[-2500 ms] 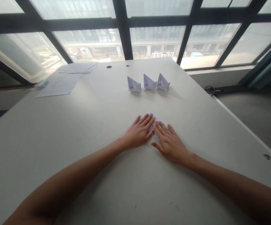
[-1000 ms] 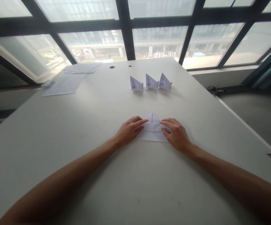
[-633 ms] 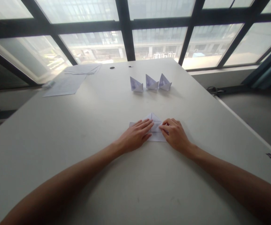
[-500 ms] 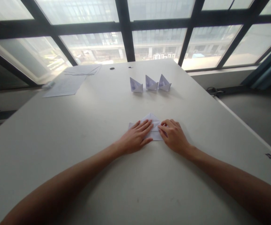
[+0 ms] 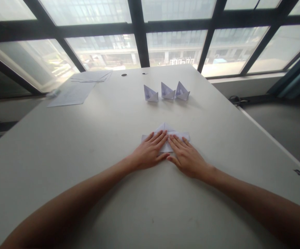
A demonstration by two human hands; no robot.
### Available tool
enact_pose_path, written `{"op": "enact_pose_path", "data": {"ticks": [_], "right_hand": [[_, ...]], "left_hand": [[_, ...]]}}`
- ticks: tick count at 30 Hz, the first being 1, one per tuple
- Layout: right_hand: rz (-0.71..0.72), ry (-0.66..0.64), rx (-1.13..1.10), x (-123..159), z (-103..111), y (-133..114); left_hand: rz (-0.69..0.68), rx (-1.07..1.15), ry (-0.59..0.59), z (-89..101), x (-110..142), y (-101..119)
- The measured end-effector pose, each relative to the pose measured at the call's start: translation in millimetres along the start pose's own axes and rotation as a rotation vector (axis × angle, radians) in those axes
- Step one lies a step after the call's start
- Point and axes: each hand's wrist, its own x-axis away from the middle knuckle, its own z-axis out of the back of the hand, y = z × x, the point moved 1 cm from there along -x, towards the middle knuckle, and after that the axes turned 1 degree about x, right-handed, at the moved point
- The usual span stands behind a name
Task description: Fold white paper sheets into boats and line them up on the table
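Note:
A partly folded sheet of white paper (image 5: 165,127) lies flat on the table, its peak pointing away from me and a flap out to each side. My left hand (image 5: 150,148) rests flat on its left half, fingers stretched out. Over the right half, my right hand (image 5: 187,154) also lies flat with its fingers extended. The two sets of fingertips nearly meet at the middle crease. Much of the paper is hidden beneath both hands.
Three folded paper boats (image 5: 167,91) stand in a row beyond the hands. Loose paper sheets (image 5: 73,94) lie at the table's far left. The white table (image 5: 108,204) reaches back to dark-framed windows (image 5: 141,45). Dark cables (image 5: 238,101) sit past its right edge.
My right hand has gone from pinching the right part of the paper to lying flat on it, nearer my left hand. The paper's right flap now shows out to the side. My left hand has barely moved.

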Motion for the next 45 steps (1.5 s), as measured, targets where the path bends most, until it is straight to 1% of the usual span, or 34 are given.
{"op": "enact_pose_path", "data": {"ticks": [4,8,12,15,19,23,27,34,37,40,45], "right_hand": [[-0.199,0.048,0.042,5,-6,-1],[-0.248,0.063,0.038,8,-11,0],[-0.229,0.117,-0.007,6,-10,3],[-0.156,0.143,-0.045,3,-5,5],[-0.064,0.071,-0.039,0,-3,4],[-0.072,0.045,-0.011,0,-5,4],[-0.090,0.049,-0.009,0,-5,4],[-0.099,0.046,0.013,1,-2,3],[-0.101,0.045,0.023,2,-2,3],[-0.100,0.052,0.019,2,-2,3],[-0.089,0.051,0.011,2,-1,3]], "left_hand": [[0.005,-0.002,-0.006,-0.2,1,-1],[0.000,-0.007,-0.003,0.0,0,-1],[-0.007,-0.012,0.009,0.6,0,1],[-0.005,-0.011,0.001,0.5,0,1],[-0.021,-0.003,0.013,-0.9,0,-1],[-0.020,0.000,0.012,-2.3,0,-1],[0.083,-0.006,-0.004,-2.5,2,-4],[0.305,-0.014,0.029,-4.4,13,-21],[0.350,0.003,0.043,-4.7,12,-22],[0.381,0.037,0.082,-3.4,10,-22],[0.390,0.056,0.160,-1.9,7,-26]]}}
